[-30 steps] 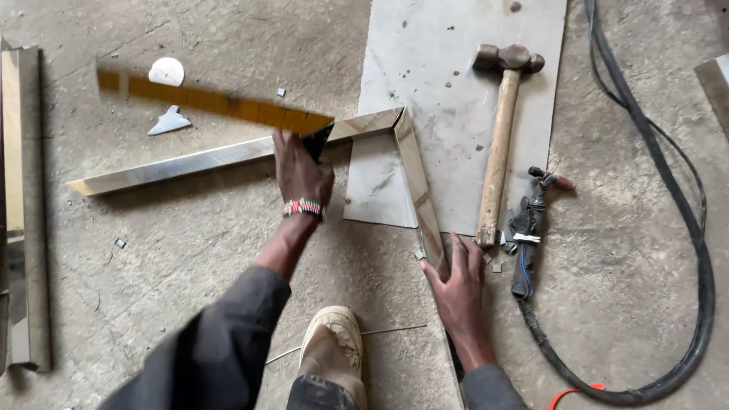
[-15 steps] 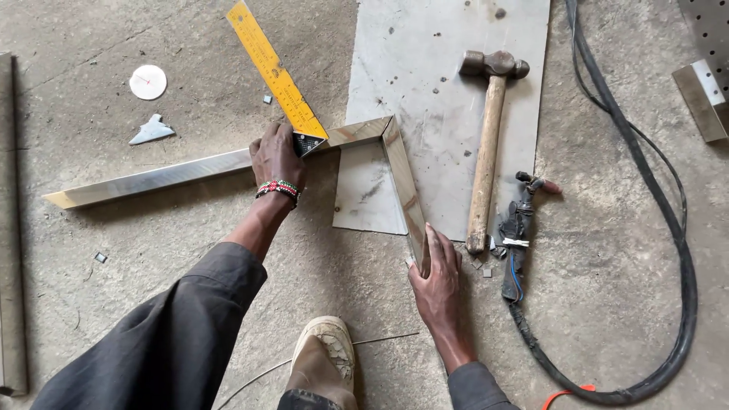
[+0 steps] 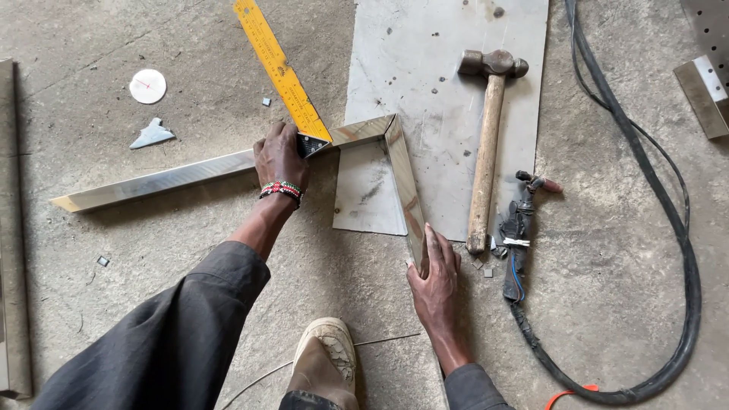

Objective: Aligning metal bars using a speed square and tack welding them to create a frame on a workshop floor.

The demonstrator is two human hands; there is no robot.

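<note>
yellow square swung upright — left hand pinning it, right hand on steel frame

Yellow ruler — far end cut off at top edge; its near end hidden under the left hand.

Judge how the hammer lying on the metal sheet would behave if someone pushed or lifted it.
The hammer would probably feel head-heavy: a dark metal head sits on a long wooden handle. Pushed sideways, it may pivot about that head rather than slide evenly. It seems unlikely to roll far, since the head juts out on both sides, and it looks stiff, lying flat on the steel sheet.
</note>
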